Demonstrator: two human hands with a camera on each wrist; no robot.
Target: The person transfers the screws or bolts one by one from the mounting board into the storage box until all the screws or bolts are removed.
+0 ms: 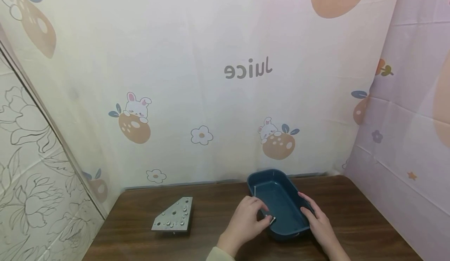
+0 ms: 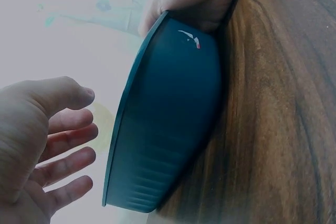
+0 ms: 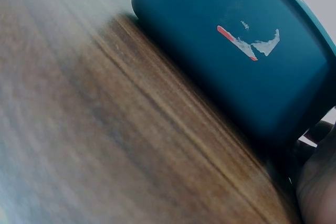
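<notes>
A dark blue tray (image 1: 281,202) sits at a slant on the wooden table, its end wall (image 2: 168,93) filling the middle of the left wrist view. My right hand (image 1: 318,222) grips its right side, thumb on the rim and fingers along the outer wall. Over the tray's left edge hangs my left hand (image 1: 247,218). Its fingers (image 2: 71,135) are loosely bent, thumb apart from them, and nothing shows between. Right by those fingertips in the head view is a small shiny bolt-like piece (image 1: 272,220). A thin pale rod (image 1: 254,191) shows inside the tray's far left wall.
To the left on the table (image 1: 119,237) lies a grey metal plate (image 1: 174,213) with a cut-off corner, holes and several small fittings. A patterned curtain (image 1: 211,97) hangs behind the table's back edge. White and red sticker remains (image 3: 247,43) mark the tray's outer wall.
</notes>
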